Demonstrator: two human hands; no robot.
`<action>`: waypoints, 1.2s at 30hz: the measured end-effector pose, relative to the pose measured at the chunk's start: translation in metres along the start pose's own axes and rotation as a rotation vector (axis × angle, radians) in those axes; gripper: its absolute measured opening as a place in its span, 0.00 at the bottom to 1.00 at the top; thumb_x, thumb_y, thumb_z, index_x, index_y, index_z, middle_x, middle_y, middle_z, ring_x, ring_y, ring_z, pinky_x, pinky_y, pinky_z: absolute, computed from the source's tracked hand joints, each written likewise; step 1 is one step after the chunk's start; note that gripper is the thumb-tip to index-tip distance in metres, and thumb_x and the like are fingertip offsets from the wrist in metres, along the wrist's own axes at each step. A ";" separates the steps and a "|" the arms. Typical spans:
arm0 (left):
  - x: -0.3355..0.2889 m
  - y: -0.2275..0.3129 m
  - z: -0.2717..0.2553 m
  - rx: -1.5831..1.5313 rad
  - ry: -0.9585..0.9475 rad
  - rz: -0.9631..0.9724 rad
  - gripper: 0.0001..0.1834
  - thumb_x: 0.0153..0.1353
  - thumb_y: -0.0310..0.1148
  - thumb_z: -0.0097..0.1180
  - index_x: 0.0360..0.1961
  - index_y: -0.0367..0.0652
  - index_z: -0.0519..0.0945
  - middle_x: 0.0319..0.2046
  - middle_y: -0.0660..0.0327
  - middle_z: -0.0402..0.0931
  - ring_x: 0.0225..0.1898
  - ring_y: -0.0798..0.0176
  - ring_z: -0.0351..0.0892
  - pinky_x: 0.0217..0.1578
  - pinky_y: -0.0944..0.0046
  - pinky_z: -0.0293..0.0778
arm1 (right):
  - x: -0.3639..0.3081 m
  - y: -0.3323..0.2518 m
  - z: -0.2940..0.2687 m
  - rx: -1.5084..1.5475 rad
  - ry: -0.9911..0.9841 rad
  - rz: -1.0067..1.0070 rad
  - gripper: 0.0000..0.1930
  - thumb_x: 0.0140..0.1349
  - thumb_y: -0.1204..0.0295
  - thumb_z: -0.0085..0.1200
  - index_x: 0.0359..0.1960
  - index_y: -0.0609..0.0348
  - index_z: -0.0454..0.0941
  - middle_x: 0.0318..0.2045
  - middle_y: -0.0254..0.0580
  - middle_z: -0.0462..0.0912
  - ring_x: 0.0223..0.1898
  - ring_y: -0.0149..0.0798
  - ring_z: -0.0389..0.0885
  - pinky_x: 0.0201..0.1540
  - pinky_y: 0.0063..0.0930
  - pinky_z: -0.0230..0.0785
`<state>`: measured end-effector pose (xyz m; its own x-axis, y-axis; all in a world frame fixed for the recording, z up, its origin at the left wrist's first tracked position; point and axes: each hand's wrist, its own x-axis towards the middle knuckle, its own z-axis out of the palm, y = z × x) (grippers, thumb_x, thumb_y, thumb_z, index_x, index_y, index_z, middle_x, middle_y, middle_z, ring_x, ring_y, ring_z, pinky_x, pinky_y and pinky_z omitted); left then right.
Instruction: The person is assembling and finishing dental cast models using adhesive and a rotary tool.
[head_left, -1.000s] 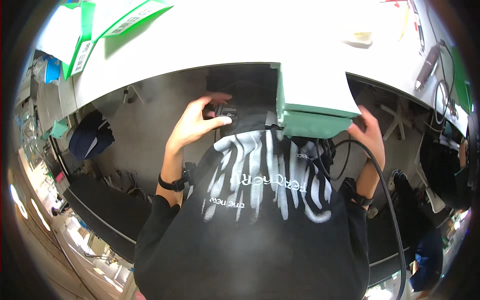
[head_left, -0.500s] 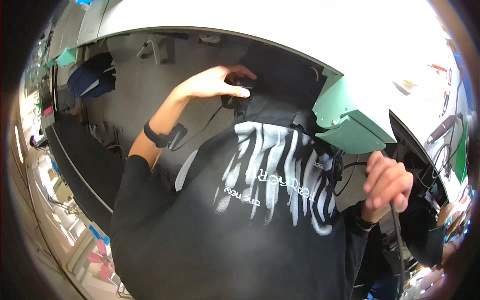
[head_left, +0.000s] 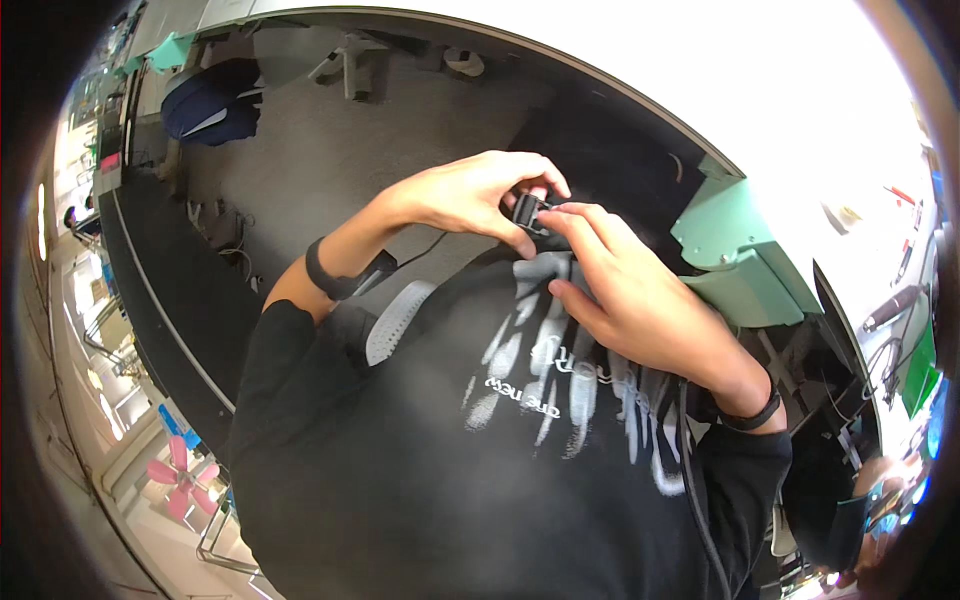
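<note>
In front of my chest, a small black boxy piece (head_left: 528, 210) sits between my two hands. My left hand (head_left: 465, 200) curls around it, thumb below and fingers above. From the right, the fingertips of my right hand (head_left: 635, 285) grip the piece's near side, while its thumb rests lower, over my black shirt (head_left: 450, 430). What exactly the fingertips pinch is too small to make out. A black band with a box-shaped device (head_left: 370, 277) circles my left forearm, and a thin cable leads from it toward my left hand. Another black band (head_left: 750, 408) is on my right wrist.
A white tabletop (head_left: 700, 60) spans the top, with a green bracket (head_left: 740, 250) at its edge. A black cable (head_left: 700, 510) runs down my right side. Pens, cords and a dark handheld tool (head_left: 890, 308) lie far right, near another person's hands (head_left: 890, 480). A pink fan (head_left: 182, 475) stands lower left.
My right hand has come from the far right, where it held a black cable, across to the black piece at my left hand. My left hand has shifted slightly right and down.
</note>
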<state>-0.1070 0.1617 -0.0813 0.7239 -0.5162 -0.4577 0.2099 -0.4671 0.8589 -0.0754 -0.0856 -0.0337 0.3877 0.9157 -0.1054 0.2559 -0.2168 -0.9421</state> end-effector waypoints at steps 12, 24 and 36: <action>-0.010 -0.022 0.006 -0.191 0.062 -0.007 0.64 0.40 0.38 0.81 0.76 0.45 0.54 0.47 0.57 0.75 0.48 0.63 0.73 0.49 0.64 0.73 | 0.037 0.052 0.034 -0.137 0.067 0.032 0.25 0.59 0.77 0.59 0.59 0.62 0.68 0.40 0.56 0.75 0.40 0.58 0.80 0.42 0.45 0.74; -0.010 -0.060 0.006 0.024 -0.132 -0.245 0.22 0.61 0.42 0.67 0.48 0.38 0.77 0.34 0.65 0.75 0.40 0.70 0.73 0.43 0.67 0.70 | 0.023 0.064 0.029 -0.002 0.192 0.198 0.19 0.61 0.77 0.58 0.53 0.61 0.69 0.42 0.59 0.79 0.45 0.61 0.80 0.47 0.46 0.74; -0.009 -0.079 0.016 -0.736 -0.106 -0.185 0.09 0.69 0.34 0.49 0.40 0.40 0.76 0.36 0.62 0.79 0.40 0.70 0.79 0.47 0.68 0.73 | 0.030 0.070 0.038 -0.246 0.208 0.063 0.19 0.57 0.71 0.63 0.47 0.62 0.70 0.39 0.53 0.78 0.42 0.54 0.79 0.47 0.42 0.73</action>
<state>-0.1406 0.1911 -0.1488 0.5755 -0.5594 -0.5966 0.7319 0.0269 0.6809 -0.0798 -0.0598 -0.1147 0.5757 0.8147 -0.0694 0.4224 -0.3690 -0.8279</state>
